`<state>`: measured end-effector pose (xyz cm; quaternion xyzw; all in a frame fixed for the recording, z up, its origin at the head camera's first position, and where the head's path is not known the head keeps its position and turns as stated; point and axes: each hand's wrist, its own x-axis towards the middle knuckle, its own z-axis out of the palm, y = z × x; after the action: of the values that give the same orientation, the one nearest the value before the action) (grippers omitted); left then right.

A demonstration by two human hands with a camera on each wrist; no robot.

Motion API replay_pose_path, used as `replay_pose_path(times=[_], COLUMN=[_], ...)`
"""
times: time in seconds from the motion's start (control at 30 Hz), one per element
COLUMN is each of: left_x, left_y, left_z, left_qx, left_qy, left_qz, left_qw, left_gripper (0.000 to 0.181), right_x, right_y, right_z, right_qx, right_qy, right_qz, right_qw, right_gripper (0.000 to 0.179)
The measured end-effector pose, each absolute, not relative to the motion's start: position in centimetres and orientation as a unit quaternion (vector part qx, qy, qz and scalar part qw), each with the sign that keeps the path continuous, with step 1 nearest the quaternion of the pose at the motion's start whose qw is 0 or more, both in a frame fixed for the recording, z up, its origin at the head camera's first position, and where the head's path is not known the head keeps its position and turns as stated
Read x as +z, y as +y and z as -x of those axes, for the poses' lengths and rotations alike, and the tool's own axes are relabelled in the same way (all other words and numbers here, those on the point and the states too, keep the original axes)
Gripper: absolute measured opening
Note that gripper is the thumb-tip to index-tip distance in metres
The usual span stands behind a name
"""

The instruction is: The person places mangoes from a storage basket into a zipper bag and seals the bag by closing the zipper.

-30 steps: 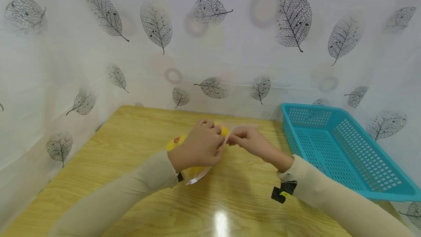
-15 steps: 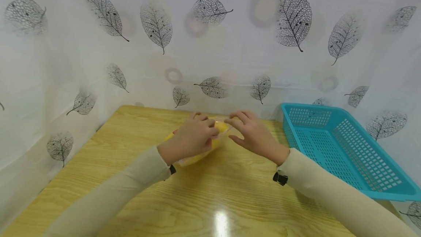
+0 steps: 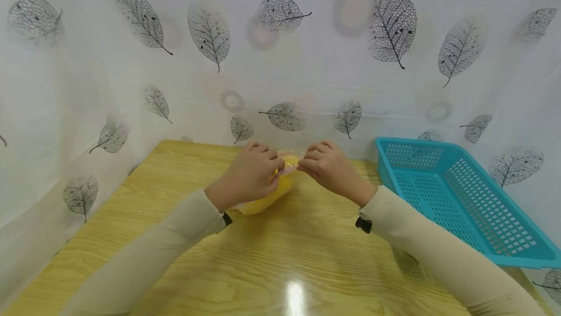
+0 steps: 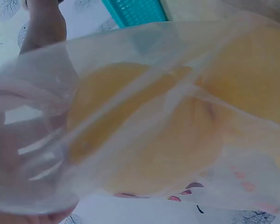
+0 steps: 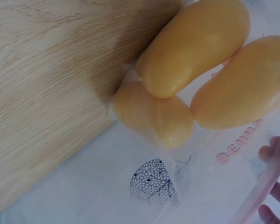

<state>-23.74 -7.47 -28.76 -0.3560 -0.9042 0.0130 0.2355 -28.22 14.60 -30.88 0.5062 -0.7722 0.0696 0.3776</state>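
Observation:
A clear zip bag (image 3: 263,204) with smooth yellow oblong pieces (image 5: 196,49) in it is held above the middle of the wooden table. Their kind is unclear; three show through the plastic in the right wrist view. My left hand (image 3: 251,175) grips the bag near its mouth, covering part of it. With its fingertips my right hand (image 3: 332,170) pinches the right end of the pinkish zip strip (image 3: 288,170). Red printing (image 5: 238,142) shows on the plastic. In the left wrist view, the bag (image 4: 144,135) fills most of the picture, with fingers blurred behind it.
A turquoise perforated basket (image 3: 390,187) stands at the right side of the table (image 3: 245,267). Behind and to the left hangs a pale curtain (image 3: 307,77) with a leaf print.
My right fingers, spread beside the bag half a second ago, now pinch its strip. The bag and both hands have moved slightly away from me; the white slider seen earlier is out of sight.

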Motion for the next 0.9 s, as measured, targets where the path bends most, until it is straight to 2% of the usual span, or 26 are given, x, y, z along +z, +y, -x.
replay_pose_path(times=[0.23, 0.43, 0.57, 0.9], left_x=[-29.1, -29.2, -29.2, -30.0], left_y=[-7.9, -8.6, -9.0, -9.6], left_z=[21.9, 21.6, 22.0, 23.7], left_qx=[0.011, 0.02, 0.014, 0.017], left_qy=[-0.916, -0.906, -0.889, -0.838], left_qz=[0.323, 0.305, 0.325, 0.382], left_qw=[0.237, 0.293, 0.323, 0.389], left_gripper=[0.024, 0.016, 0.011, 0.003], right_x=[-30.9, -30.8, -30.7, -30.7], right_y=[14.7, 15.0, 15.2, 15.1], right_z=[28.7, 28.7, 28.7, 28.4], right_qx=[0.072, 0.066, 0.051, 0.011], right_qy=[-0.774, -0.774, -0.768, -0.748], right_qz=[-0.496, -0.497, -0.509, -0.554], right_qw=[0.387, 0.388, 0.385, 0.366], right_gripper=[0.008, 0.008, 0.008, 0.035])
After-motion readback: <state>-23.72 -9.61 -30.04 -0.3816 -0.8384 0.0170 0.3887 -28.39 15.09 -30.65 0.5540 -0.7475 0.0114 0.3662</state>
